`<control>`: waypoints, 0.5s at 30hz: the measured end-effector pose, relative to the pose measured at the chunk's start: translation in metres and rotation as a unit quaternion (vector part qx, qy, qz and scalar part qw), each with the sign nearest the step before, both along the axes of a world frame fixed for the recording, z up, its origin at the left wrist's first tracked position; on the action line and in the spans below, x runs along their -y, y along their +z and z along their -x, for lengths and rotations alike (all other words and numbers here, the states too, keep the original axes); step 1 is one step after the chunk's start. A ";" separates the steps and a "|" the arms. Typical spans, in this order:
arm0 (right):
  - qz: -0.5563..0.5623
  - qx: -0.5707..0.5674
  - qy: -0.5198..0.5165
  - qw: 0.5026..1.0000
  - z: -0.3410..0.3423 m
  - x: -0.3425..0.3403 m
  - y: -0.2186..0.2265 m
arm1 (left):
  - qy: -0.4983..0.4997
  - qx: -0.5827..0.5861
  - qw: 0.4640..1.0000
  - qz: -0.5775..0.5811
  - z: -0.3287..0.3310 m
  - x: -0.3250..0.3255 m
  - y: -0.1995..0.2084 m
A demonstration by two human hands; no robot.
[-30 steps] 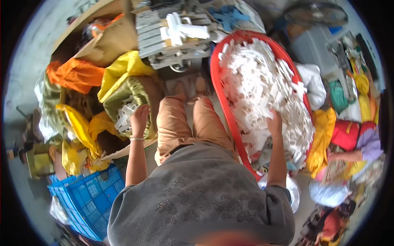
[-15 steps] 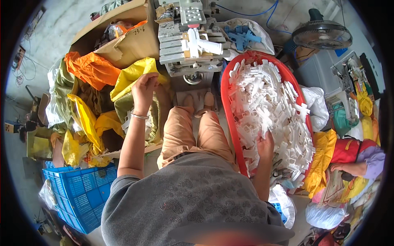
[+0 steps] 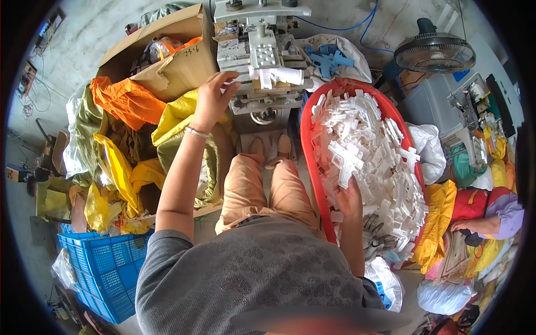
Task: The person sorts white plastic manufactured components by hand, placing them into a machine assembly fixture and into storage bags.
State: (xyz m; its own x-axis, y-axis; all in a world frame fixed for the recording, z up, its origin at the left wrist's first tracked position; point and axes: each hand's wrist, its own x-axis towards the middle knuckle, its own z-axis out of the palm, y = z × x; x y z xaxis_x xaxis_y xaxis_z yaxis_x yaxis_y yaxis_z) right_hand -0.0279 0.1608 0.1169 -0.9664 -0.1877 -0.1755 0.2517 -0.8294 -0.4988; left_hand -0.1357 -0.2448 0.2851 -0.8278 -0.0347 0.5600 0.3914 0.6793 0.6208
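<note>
Two bare hands are at work around a red tub, which is heaped with white plastic pieces shaped like toy pistols. Over the left part of the red tub, the person's right hand grasps one white piece by its near end, with the rest pointing away from the person. Well to the left of the red tub, the left hand is raised and released, its fingers bent and parted. It is near a grey metal machine, which stands beyond the red tub and to its left; another white piece lies there under the machine's head. Blue pieces rest on a white sack just past the far end of the red tub. Right of the red tub, a yellow cloth hangs beside it, and farther right shows a co-worker's purple sleeve.
</note>
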 end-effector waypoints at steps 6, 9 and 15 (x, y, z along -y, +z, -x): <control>-0.054 -0.035 -0.013 0.998 0.012 -0.004 -0.001 | -0.026 -0.009 0.998 0.065 0.042 -0.006 -0.003; -0.111 -0.057 -0.009 0.992 0.024 -0.002 0.013 | -0.056 0.033 0.998 0.015 0.055 -0.008 -0.004; -0.170 -0.171 -0.010 0.970 0.099 0.031 0.075 | -0.040 0.015 0.999 0.010 0.053 -0.005 -0.002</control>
State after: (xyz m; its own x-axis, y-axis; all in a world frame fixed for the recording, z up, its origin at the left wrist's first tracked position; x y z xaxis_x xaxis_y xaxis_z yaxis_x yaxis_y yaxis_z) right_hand -0.1273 0.1300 0.1918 -0.9819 -0.1560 0.1075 0.0089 -0.6046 -0.7964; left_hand -0.1885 -0.2397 0.2830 -0.8444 0.0424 0.5341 0.4256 0.6586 0.6206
